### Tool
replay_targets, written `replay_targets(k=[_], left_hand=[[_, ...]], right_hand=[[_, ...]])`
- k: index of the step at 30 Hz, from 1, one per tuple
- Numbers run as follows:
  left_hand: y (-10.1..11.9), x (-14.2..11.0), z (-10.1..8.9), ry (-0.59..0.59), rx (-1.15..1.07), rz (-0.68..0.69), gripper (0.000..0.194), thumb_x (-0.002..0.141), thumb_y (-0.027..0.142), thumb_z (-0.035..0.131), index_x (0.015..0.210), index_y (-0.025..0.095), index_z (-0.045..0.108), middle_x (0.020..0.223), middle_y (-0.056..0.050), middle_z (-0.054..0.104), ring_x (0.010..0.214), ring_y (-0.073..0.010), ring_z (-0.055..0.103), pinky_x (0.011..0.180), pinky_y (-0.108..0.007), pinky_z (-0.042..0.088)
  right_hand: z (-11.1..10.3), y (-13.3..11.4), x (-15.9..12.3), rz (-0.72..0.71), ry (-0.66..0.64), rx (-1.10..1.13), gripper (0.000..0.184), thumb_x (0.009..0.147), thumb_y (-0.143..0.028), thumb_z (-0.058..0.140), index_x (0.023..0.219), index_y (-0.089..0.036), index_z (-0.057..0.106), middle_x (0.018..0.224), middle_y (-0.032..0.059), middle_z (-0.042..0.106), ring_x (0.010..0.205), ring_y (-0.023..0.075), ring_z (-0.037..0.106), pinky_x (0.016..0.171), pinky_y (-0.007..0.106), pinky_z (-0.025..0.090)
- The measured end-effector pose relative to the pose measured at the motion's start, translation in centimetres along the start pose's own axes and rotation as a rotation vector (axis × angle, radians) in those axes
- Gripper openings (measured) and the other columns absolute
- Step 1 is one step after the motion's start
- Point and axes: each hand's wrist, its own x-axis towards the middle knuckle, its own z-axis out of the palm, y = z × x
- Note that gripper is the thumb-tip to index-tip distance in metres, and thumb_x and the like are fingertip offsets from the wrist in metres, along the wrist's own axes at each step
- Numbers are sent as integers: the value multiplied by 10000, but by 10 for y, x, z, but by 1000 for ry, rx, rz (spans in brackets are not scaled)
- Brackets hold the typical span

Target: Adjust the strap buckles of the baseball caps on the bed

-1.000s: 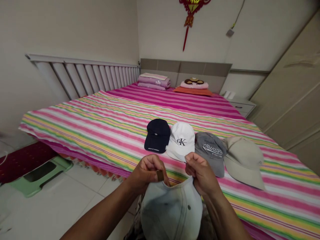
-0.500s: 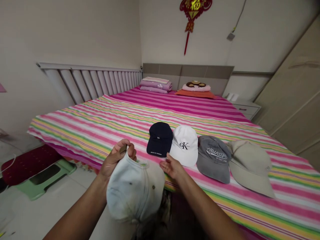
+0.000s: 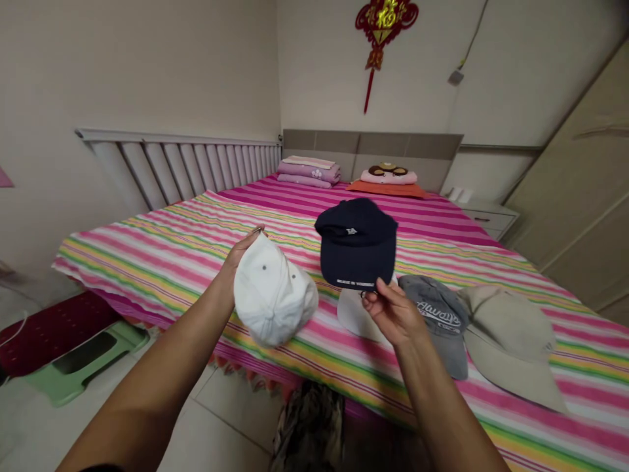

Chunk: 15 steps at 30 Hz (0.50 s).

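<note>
My left hand (image 3: 240,259) is closed on a white baseball cap (image 3: 275,295), held by its back edge with the crown turned toward me. A navy baseball cap (image 3: 358,239) hangs above the bed, its brim pinched in my right hand (image 3: 393,311). White lettering runs along that brim. Partly hidden behind the navy cap and my right hand, another white cap (image 3: 354,314) lies on the bed. To its right are a grey cap (image 3: 437,314) with white lettering and a beige cap (image 3: 514,328), side by side.
A striped sheet covers the bed (image 3: 196,242). Folded purple bedding (image 3: 308,172) and a pink pile (image 3: 388,177) sit by the headboard (image 3: 413,151). White railings (image 3: 187,164) line the left side. A green stool (image 3: 83,360) stands on the floor, and a nightstand (image 3: 486,213) stands at right.
My right hand has taken the navy cap by its brim and lifted it off the bed. The white cap in my left hand has moved up and forward, over the bed's edge.
</note>
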Motion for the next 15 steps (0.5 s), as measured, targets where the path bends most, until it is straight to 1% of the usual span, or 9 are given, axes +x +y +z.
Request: replay_targets(k=[1, 2, 4, 6, 8, 10, 13, 15], left_hand=[[-5, 12, -4, 56, 165, 6, 235, 711, 344, 600, 877, 184, 554, 621, 26, 578, 504, -106, 553, 544, -242, 474], [-10, 23, -8, 117, 335, -16, 294, 698, 393, 603, 875, 164, 554, 650, 0, 594, 545, -132, 572, 563, -266, 478], [-21, 38, -18, 209, 509, -49, 417, 677, 470, 600, 890, 116, 547, 744, -79, 624, 654, -199, 603, 587, -310, 476], [-34, 41, -27, 273, 592, -56, 511, 662, 507, 599, 960, 98, 526, 910, -149, 620, 817, -256, 600, 638, -334, 471], [-49, 31, -35, 320, 686, -39, 585, 643, 507, 618, 1059, 116, 488, 1106, -177, 556, 1001, -284, 539, 733, -343, 454], [-67, 13, -41, 327, 779, -31, 656, 592, 471, 674, 1114, 130, 468, 1209, -186, 493, 1106, -304, 471, 814, -359, 425], [-91, -11, -45, 277, 892, -18, 711, 492, 363, 752, 1109, 123, 492, 1168, -177, 531, 1092, -316, 482, 863, -385, 404], [-102, -19, -45, 258, 944, 11, 699, 480, 288, 752, 1109, 118, 502, 1155, -167, 544, 1095, -314, 481, 906, -400, 379]], right_hand=[[-4, -8, -8, -38, -30, -9, 247, 558, -118, 757, 679, -194, 556, 534, -91, 558, 417, 43, 483, 447, 174, 440], [-10, -14, -16, -67, -58, -22, 276, 535, -125, 769, 712, -200, 570, 568, -90, 577, 418, 39, 480, 448, 176, 440], [-21, -20, -30, -101, -91, -40, 304, 520, -140, 776, 747, -212, 587, 608, -92, 591, 413, 30, 463, 448, 175, 433], [-32, -21, -42, -100, -91, -54, 279, 532, -144, 771, 732, -224, 594, 582, -95, 572, 410, 31, 439, 448, 180, 423], [-43, -20, -52, -88, -79, -75, 244, 544, -147, 765, 700, -231, 597, 558, -90, 553, 415, 38, 419, 456, 188, 416], [-52, -19, -59, -74, -67, -104, 224, 543, -159, 768, 673, -234, 601, 572, -78, 562, 425, 46, 407, 469, 198, 413], [-59, -18, -67, -71, -75, -153, 199, 546, -188, 770, 643, -249, 608, 608, -60, 597, 439, 64, 414, 469, 214, 399], [-60, -17, -72, -79, -129, -175, 175, 561, -205, 763, 624, -262, 611, 550, -59, 585, 432, 80, 425, 469, 228, 393]])
